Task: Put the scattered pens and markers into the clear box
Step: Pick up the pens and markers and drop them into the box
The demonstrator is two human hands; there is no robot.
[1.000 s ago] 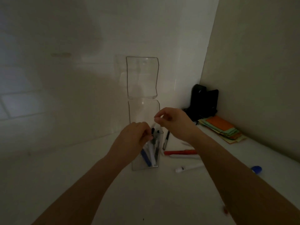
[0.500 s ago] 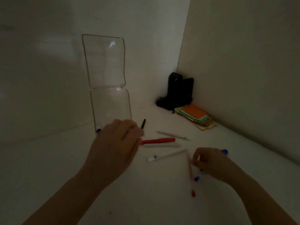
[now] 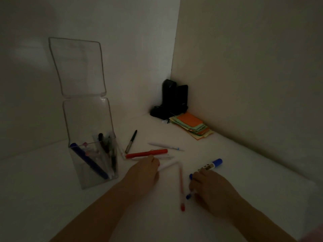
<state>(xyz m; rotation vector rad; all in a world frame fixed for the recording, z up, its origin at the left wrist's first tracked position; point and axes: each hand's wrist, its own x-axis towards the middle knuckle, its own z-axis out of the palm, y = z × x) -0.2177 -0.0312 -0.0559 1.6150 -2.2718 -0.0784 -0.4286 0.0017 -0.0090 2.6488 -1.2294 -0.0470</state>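
The clear box [image 3: 97,180] stands at the left with its lid [image 3: 78,67] flipped up and several pens inside, one a blue marker. On the white surface lie a black marker [image 3: 131,141], a white pen [image 3: 164,146], a red marker [image 3: 146,153] and a red-tipped pen [image 3: 181,186]. My left hand [image 3: 143,175] pinches the near end of a white pen [image 3: 168,165]. My right hand [image 3: 209,187] rests curled over a blue marker [image 3: 212,165] and a blue-tipped pen [image 3: 188,196]; its grip is hidden.
Two black upright devices [image 3: 173,98] stand in the far corner. A stack of coloured paper notes [image 3: 192,126] lies beside them against the right wall. Walls close in at the back and right. The scene is dim.
Both hands have left the box and dropped to the scattered pens. The left hand came off the box onto the white pen; the right moved onto the blue pens.
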